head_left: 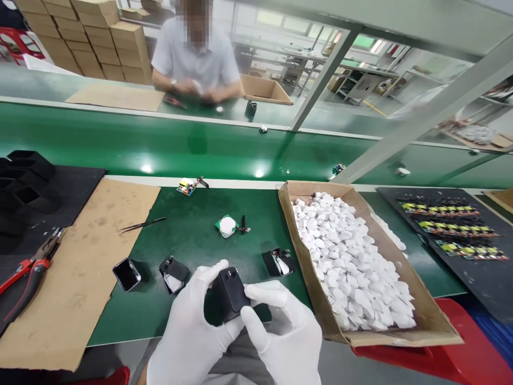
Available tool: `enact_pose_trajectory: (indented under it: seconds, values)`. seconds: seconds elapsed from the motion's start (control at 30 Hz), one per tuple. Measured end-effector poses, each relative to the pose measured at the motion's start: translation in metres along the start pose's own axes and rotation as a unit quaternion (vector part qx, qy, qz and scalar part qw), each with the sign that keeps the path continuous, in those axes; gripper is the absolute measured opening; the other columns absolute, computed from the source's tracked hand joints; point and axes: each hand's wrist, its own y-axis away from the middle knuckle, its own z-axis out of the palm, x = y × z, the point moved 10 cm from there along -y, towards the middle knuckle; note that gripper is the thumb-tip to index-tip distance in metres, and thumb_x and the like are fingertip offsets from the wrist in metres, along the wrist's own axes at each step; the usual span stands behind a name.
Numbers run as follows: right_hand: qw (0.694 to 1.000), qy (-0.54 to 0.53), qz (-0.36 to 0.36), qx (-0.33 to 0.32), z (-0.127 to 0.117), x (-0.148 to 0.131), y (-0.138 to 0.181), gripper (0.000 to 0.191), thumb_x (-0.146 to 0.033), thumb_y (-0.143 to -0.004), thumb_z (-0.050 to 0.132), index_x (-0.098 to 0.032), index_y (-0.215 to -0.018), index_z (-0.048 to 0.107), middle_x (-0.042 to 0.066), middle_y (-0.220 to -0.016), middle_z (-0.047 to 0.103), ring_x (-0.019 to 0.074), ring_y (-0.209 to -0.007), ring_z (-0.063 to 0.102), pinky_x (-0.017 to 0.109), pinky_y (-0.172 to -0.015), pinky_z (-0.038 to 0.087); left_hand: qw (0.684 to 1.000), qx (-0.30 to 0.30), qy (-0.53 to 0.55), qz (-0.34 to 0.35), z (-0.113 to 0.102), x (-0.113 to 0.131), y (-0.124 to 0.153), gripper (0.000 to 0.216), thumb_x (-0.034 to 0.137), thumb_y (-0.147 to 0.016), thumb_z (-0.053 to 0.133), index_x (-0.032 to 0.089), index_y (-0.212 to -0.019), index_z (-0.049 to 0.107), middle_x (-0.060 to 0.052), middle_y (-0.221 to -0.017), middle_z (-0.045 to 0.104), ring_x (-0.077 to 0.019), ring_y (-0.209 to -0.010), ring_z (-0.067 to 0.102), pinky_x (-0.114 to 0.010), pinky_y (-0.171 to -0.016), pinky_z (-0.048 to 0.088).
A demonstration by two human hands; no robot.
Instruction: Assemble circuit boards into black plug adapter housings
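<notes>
Both of my hands wear white gloves and grip one black plug adapter (231, 294) above the table's near edge, its metal contacts facing up. My left hand (194, 321) wraps its left side, while my right hand (280, 326) pinches its right side between thumb and fingers. Beyond them on the green table lie a black adapter case (173, 275) with white stuff showing inside and an open-topped black shell (127, 275). To the right is another part-open adapter case (279, 262). A circuit board (227, 226) bearing a round white disc lies farther forward.
A cardboard tray (288, 214) of white discs stands at right; circuit boards in rows (449, 227) lie beyond it. At left are tweezers (142, 224), red-handled pliers (34, 267) and cardboard (76, 299). Another circuit board (187, 186) lies ahead. A person (196, 59) sits across the green conveyor (120, 149).
</notes>
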Motion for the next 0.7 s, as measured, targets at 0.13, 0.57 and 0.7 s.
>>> enact_pose_trajectory:
  seconds: [0.13,0.57,0.7]
  values:
    - [0.994,0.025,-0.07,-0.075,0.006,-0.019,-0.018,0.016,-0.012,-0.09,0.076,-0.026,-0.097,0.081,-0.001,-0.087,0.083,0.0132,-0.074,0.079,0.02,-0.067,0.063,0.999,-0.019,-0.031,0.019,-0.009,0.009,-0.008,0.062,0.036,-0.082,0.087,0.027,-0.139,0.062,-0.008,-0.125,0.083,-0.0269,-0.107,0.084,-0.037,-0.086,0.073]
    - [0.968,-0.125,0.08,-0.205,0.019,0.005,-0.04,0.061,-0.012,-0.072,0.095,-0.029,-0.127,0.076,0.001,-0.113,0.075,0.0164,-0.091,0.075,0.029,-0.087,0.064,0.989,-0.08,-0.102,0.074,-0.027,0.019,-0.017,0.086,0.026,-0.058,0.098,0.034,-0.138,0.068,-0.005,-0.121,0.085,-0.0382,-0.104,0.085,-0.051,-0.079,0.076]
    - [0.958,-0.172,0.052,-0.225,0.027,0.001,-0.036,0.015,-0.023,-0.09,0.088,-0.028,-0.103,0.084,0.001,-0.097,0.079,0.0172,-0.088,0.077,0.03,-0.083,0.064,0.99,-0.115,-0.035,0.069,-0.024,0.029,-0.016,0.078,0.016,-0.057,0.097,0.036,-0.127,0.068,0.003,-0.111,0.085,-0.0258,-0.095,0.085,-0.036,-0.081,0.074]
